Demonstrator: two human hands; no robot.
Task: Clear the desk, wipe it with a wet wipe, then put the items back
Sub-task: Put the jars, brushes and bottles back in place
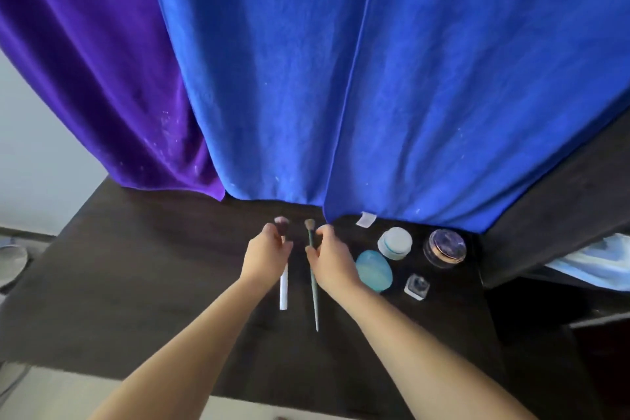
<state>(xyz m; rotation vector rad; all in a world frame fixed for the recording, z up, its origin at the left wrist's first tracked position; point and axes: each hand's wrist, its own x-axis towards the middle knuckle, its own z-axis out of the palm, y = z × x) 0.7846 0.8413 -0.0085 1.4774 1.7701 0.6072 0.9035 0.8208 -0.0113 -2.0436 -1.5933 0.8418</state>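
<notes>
On the dark wooden desk (143,283) lie two makeup brushes, bristles pointing away from me. My left hand (267,254) grips the white-handled brush (283,290) near its pink bristle head. My right hand (332,259) pinches the thin teal-handled brush (314,297) just below its bristles. To the right stand a white jar (395,242), a dark jar with a shiny purple lid (445,247), a turquoise egg-shaped case (374,269) and a small square clear bottle (416,286).
Blue cloth (375,78) and purple cloth (95,72) hang down to the desk's far edge. A dark cabinet side (562,208) rises at the right. A round grey object (12,262) sits off the desk's left side.
</notes>
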